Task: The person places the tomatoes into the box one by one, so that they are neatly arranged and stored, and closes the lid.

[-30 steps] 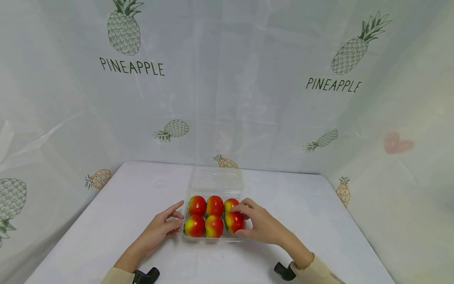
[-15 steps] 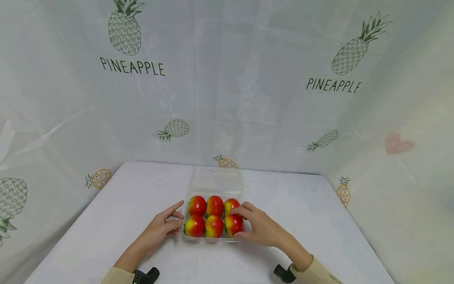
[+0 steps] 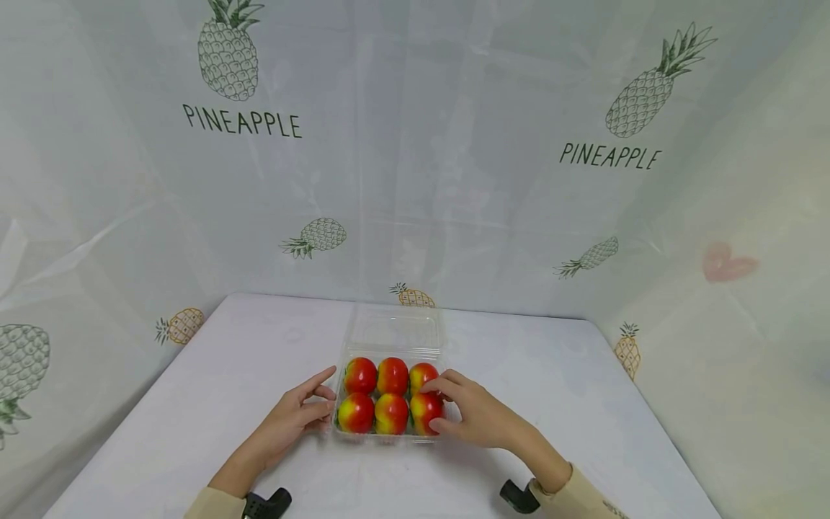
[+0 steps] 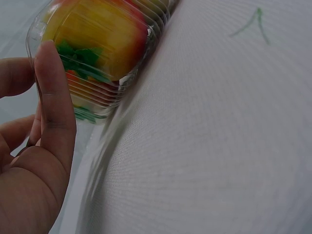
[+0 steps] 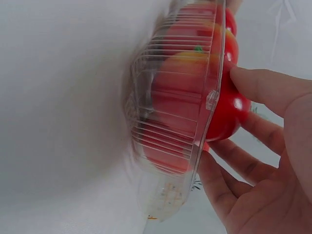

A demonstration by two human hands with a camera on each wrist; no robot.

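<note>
A clear plastic clamshell box (image 3: 415, 437) holds two rows of red-and-yellow fruit, some with green leaves, in the head view. My right hand (image 3: 476, 413) holds the front right fruit (image 3: 424, 413), thumb at its near side and fingers at its far side. From the right wrist, that fruit (image 5: 228, 114) rises above the box rim, between my thumb and fingers. At the box's left side, my left hand (image 3: 295, 417) has its fingertips against the edge, index finger extended. In the left wrist view, the thumb (image 4: 51, 92) lies along the box wall, beside a leafy fruit (image 4: 97, 34).
The box's transparent lid (image 3: 394, 328) is folded back towards the rear of the white table (image 3: 259, 346). A pale curtain (image 3: 415, 158) printed with pineapples hangs behind and at both sides. A black strap mount (image 3: 267, 504) sits at my left wrist, another (image 3: 520, 497) at my right.
The front right fruit and my right hand's thumb have shifted slightly left, so the fruit sits closer to its row. My left hand and the box have not visibly moved.
</note>
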